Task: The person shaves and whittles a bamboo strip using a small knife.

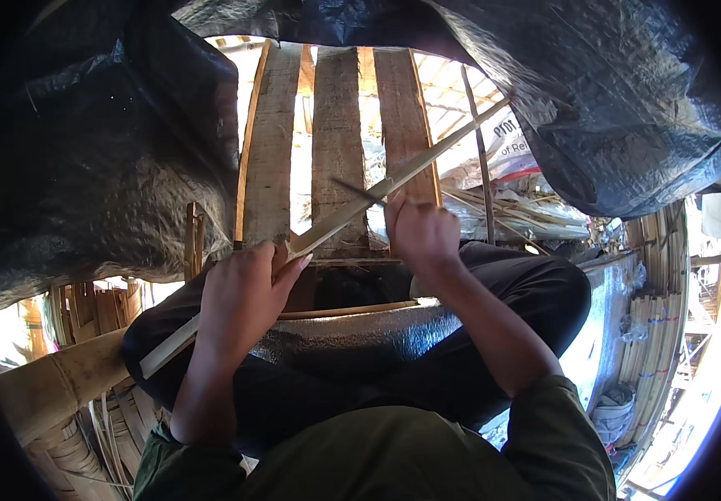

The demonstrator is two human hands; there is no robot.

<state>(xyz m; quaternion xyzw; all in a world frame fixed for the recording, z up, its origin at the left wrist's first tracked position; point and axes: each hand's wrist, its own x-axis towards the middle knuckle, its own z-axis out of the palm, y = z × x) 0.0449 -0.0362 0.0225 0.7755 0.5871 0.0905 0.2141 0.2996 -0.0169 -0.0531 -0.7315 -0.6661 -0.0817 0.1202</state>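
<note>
A long pale strip of bamboo or wood runs slantwise across my lap, from beside my left thigh up to the far right. My left hand is closed around its lower part, thumb lying along the strip. Closed in a fist on the far side, my right hand grips a knife, its handle hidden by the fingers. The dark narrow knife blade crosses the strip near its middle, its tip pointing up and left.
Three upright planks stand ahead. Dark plastic sheeting hangs at the left, top and right. A thick bamboo pole lies at my left. Bundled bamboo strips and a shiny foil-like sheet are close by.
</note>
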